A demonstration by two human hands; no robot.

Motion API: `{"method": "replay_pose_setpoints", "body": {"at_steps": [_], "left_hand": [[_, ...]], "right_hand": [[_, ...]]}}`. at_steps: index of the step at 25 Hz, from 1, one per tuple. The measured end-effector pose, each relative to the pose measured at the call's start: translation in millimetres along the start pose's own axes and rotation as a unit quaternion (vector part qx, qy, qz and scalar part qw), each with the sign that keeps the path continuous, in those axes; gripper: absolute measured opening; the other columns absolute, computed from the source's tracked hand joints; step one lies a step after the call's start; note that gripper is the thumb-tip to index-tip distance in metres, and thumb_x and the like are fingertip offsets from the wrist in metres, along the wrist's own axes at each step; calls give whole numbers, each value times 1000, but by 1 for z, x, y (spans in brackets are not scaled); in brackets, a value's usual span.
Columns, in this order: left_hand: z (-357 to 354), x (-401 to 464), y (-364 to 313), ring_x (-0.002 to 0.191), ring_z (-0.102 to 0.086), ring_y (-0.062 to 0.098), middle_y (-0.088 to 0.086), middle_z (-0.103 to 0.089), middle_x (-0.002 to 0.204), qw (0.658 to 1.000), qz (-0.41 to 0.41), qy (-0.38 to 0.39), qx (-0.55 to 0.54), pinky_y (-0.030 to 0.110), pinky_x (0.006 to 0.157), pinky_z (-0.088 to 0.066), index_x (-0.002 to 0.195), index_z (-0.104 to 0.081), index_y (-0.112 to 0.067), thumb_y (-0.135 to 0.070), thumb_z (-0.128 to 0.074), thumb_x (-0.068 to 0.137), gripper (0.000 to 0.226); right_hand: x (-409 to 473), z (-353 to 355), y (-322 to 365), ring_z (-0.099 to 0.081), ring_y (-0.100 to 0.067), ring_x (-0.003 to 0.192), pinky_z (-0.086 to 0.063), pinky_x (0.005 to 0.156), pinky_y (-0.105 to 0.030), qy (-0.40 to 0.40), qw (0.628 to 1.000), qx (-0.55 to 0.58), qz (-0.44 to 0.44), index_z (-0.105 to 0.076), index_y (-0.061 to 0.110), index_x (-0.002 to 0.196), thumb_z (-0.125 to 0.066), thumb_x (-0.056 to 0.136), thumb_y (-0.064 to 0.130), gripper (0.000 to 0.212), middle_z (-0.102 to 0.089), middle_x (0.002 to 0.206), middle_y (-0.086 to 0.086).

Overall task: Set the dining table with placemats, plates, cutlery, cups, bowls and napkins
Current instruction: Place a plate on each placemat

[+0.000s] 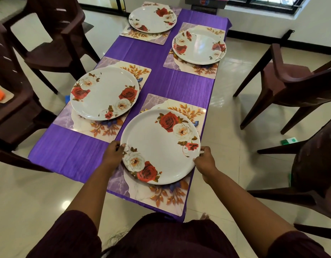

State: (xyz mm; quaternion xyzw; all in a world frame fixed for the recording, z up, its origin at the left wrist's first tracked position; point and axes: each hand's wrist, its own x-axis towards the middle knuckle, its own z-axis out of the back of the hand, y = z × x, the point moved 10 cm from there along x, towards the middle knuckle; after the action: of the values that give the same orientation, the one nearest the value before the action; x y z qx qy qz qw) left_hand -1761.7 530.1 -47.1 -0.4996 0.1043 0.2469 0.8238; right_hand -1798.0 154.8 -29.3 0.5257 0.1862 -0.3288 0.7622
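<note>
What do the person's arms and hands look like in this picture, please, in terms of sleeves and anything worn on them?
Both forearms are bare from above the elbow down. The left hand and right hand wear no gloves, and no rings, bangles or watch show. Each upper arm ends in a dark maroon sleeve of finely ribbed or pleated fabric, matching the garment over the torso.

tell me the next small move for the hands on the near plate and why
Probably let go of it. The left hand and right hand grip opposite rims of the near plate, which already appears to sit on its placemat, like the other three plates.
</note>
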Motion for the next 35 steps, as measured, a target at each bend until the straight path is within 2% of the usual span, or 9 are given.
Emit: {"method": "replay_pose_setpoints", "body": {"at_steps": [3,8,11,13,17,20,22,28,35], "left_hand": [[0,-2,0,96,-62,25,9,-65,104,1000,9,-2,-18,38,79,-50,106,-59,-13,-26,-52,100,16],[1,-5,-3,95,-64,25,7,-66,103,1000,15,-3,-27,39,79,-52,109,-57,-14,-28,-55,98,18],[1,-6,-5,94,-62,22,5,-65,103,1000,6,-3,-18,33,73,-50,109,-56,-17,-25,-56,98,14],[1,-7,-7,94,-62,23,6,-65,103,1000,-2,-4,-9,35,76,-50,109,-55,-16,-25,-56,98,14],[0,-9,-11,89,-58,18,6,-62,103,1000,-2,-6,6,30,68,-46,113,-53,-11,-24,-52,100,18],[0,-10,-12,93,-59,22,5,-61,102,1000,0,-7,2,29,66,-42,114,-52,-11,-25,-53,100,20],[1,-11,-11,86,-58,15,3,-59,101,1000,13,-7,-7,27,65,-43,117,-51,-13,-26,-54,99,22],[-1,-12,-9,93,-56,20,4,-59,107,999,34,0,-17,24,62,-43,124,-49,-13,-12,-58,94,31],[1,-12,-6,95,-56,19,5,-58,110,999,40,-6,-36,24,64,-44,129,-46,-12,-13,-58,94,36]], "right_hand": [[1,0,-1,-53,-19,97,-48,58,-24,-10,1000,-4,4,-41,17,124,-51,94,0,37,-53,107,-2],[-1,1,-5,-58,-22,100,-55,70,-31,-30,999,-12,3,-41,17,121,-58,91,9,35,-58,111,-5],[-1,-5,-8,-59,-23,99,-58,76,-37,-28,999,-36,4,-40,18,119,-56,90,6,35,-58,112,-7],[-1,-7,-6,-59,-24,100,-58,78,-39,-28,999,-46,9,-40,18,117,-54,90,3,34,-58,113,-8],[-3,-6,-3,-57,-25,103,-57,78,-38,-19,998,-58,21,-39,16,125,-54,92,5,38,-56,116,-8],[-7,-3,-2,-57,-26,108,-53,90,-42,-27,996,-74,50,-41,13,131,-54,93,6,40,-58,121,-9],[-10,-3,-5,-57,-27,111,-52,94,-44,-29,996,-64,55,-40,14,135,-56,94,9,44,-59,124,-9],[-14,-6,-6,-58,-26,105,-55,86,-42,-17,996,-73,47,-37,16,133,-51,92,3,45,-59,117,-9],[-11,-4,-3,-57,-24,105,-56,84,-39,3,994,-99,42,-37,15,131,-54,94,6,41,-57,119,-10]]}}
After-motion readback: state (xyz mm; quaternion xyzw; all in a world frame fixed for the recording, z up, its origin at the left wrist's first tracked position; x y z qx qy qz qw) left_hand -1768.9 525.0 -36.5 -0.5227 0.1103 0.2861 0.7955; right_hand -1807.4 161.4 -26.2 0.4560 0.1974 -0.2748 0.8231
